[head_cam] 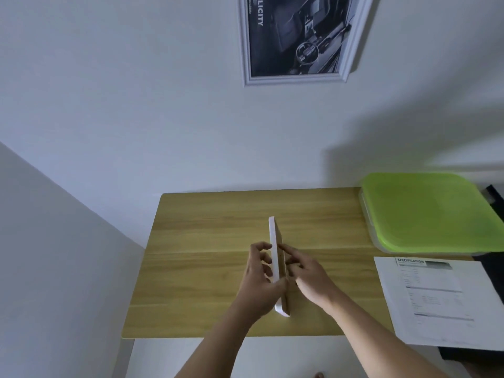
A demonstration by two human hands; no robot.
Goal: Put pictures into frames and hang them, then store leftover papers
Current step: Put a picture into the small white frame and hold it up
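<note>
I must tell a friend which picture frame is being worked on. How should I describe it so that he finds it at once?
Start at the wooden table below the white wall. Over its middle, the left hand grips and the right hand touches a white frame turned edge-on. Unlike the other frame, which hangs flat on the wall, it shows only its thin side.

A plain white back wall [136,105] is filling most of the view, and a second white wall [54,255] is meeting it at a corner on the left. A light wooden table [204,296] is standing pushed against the back wall, its grain running side to side. A pale floor [169,358] is showing below the table's near edge. Soft, even light is falling across the room, and a broad grey shadow [409,126] is lying on the wall's right side.
</note>
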